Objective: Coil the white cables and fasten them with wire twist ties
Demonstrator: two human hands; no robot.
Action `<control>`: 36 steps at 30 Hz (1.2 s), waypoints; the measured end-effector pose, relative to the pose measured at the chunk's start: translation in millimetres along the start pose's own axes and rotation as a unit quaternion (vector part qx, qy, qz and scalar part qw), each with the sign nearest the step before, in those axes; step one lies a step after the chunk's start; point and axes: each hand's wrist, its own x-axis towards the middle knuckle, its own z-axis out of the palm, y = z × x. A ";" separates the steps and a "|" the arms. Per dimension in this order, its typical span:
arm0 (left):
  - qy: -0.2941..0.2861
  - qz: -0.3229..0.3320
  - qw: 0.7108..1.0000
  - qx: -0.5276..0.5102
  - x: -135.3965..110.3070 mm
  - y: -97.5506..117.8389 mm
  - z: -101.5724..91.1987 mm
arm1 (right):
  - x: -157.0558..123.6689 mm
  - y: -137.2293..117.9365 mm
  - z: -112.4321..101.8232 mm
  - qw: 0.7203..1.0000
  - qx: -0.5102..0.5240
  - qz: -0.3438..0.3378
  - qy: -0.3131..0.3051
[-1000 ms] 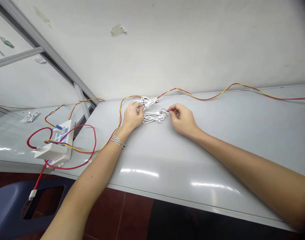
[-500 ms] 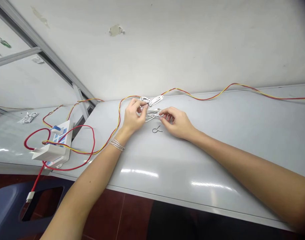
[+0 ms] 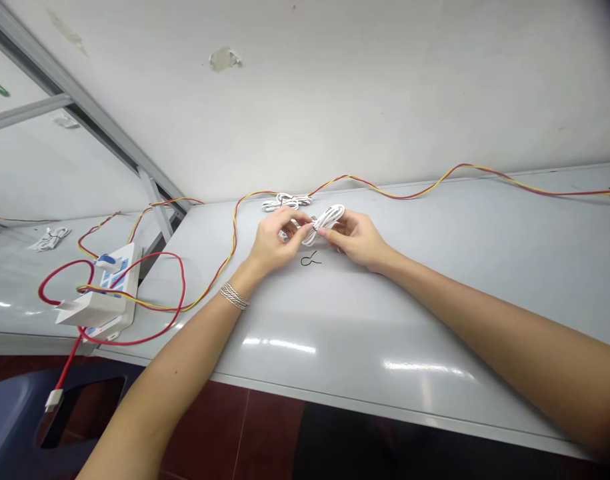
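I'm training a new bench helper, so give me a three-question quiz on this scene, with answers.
1. Which wrist wears the silver bracelets?

2. True or false: a second bundled white cable lies on the table beyond the hands.

3. What do the left hand and right hand hold between them?
A) a screwdriver
B) a bundled white cable
C) a roll of tape

Key: 1. The left wrist. 2. True. 3. B.
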 end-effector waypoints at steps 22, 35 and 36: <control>0.035 -0.031 0.998 0.041 1.9 7.6 -1.2 | -6.8 4.4 5.5 0.988 -0.031 -0.145 0.034; 0.014 -0.129 0.988 -0.082 -1.3 4.3 6.6 | -6.5 9.6 6.1 0.965 -0.148 -0.186 0.106; 0.010 -0.130 0.988 -0.088 -1.3 5.2 6.8 | -6.6 9.6 6.0 0.958 -0.168 -0.199 0.116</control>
